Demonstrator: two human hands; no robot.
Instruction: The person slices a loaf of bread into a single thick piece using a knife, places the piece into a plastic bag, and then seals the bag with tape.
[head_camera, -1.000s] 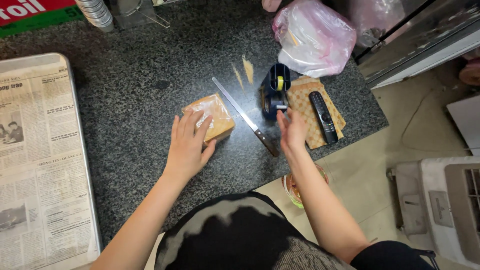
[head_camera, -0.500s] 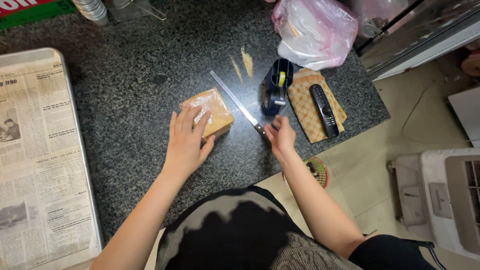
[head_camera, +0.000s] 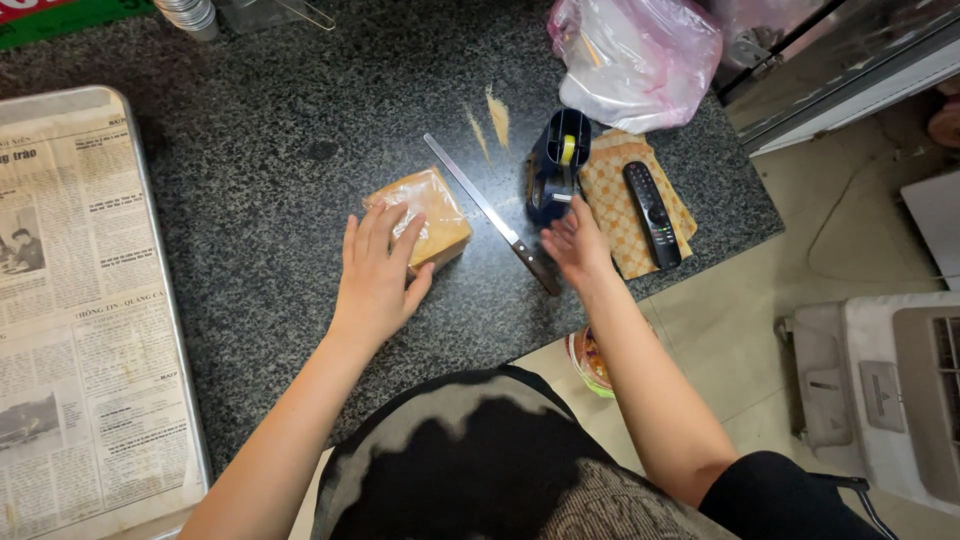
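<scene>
A small tan block wrapped in clear film (head_camera: 432, 210) lies on the dark speckled stone counter (head_camera: 270, 150). My left hand (head_camera: 378, 270) rests flat on its near side, fingers spread. A long knife (head_camera: 492, 214) lies diagonally to the right of the block, its dark handle nearest me. My right hand (head_camera: 575, 244) hovers just past the knife handle, fingertips close to a dark blue tape dispenser (head_camera: 556, 165); it holds nothing.
A black remote control (head_camera: 652, 213) lies on a checked cloth (head_camera: 615, 190) beside the dispenser. A pink and clear plastic bag (head_camera: 635, 60) sits behind. A metal tray lined with newspaper (head_camera: 85, 300) fills the left side. The counter edge runs close on the right.
My right hand has moved up and away from me, from beside the knife handle toward the tape dispenser. My left hand stays on the wrapped block.
</scene>
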